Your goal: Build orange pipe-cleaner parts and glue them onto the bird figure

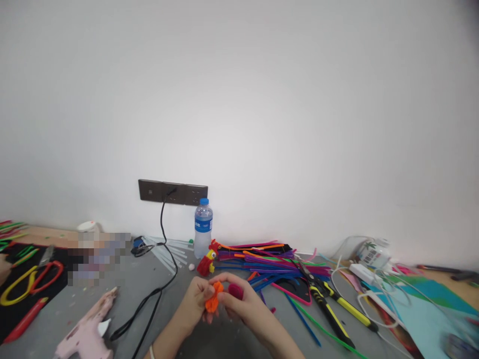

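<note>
My left hand [197, 300] and my right hand [245, 303] meet low in the middle of the view, above the grey table. Both pinch a bright orange fuzzy piece [212, 300], which looks like bent pipe cleaner. A dark red fuzzy piece [235, 291] shows at my right hand's curled fingers; how it is held is partly hidden. Just beyond my hands stands a small red and yellow chicken figure [205, 264] with a round eye. A small white pom-pom [192, 267] lies beside it.
Behind are a water bottle [203, 234] and loose pipe cleaners [258, 259]. Yellow-black pliers [322, 299] lie right, a pink glue gun [88, 329] and black cable [159, 289] left. Scissors [35, 276] rest on a black mat; another person's hand [4, 269] shows at the left edge.
</note>
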Motion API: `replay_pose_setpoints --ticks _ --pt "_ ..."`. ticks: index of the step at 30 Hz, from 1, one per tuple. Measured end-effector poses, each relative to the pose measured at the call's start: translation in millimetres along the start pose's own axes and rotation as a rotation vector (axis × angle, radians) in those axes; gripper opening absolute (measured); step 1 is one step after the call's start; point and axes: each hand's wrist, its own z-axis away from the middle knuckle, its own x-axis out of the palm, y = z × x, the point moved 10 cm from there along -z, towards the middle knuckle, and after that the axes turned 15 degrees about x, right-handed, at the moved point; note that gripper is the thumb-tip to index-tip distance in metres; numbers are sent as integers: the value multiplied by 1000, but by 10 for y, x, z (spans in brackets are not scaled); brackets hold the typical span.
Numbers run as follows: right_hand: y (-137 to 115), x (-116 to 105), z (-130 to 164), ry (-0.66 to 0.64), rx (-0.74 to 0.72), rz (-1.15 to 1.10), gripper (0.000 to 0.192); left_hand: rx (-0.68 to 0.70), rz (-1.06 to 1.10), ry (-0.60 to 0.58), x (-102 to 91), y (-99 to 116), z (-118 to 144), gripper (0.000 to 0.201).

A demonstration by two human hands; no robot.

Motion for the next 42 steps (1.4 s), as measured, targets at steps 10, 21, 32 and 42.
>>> replay_pose_setpoints --ticks 10,21,32,42 --pt "71 -56 -49 -11 44 -81 44 19 -94 89 -84 137 -58 76" --pt "107 -41 -106 29 27 -72 44 86 -113 41 -74 242 -100 64" --pt "-254 -410 42 316 -289 20 34 350 70 148 -203 433 -152 50" --pt "-271 -429 76 352 -293 94 31 386 -187 351 -497 644 -71 44"
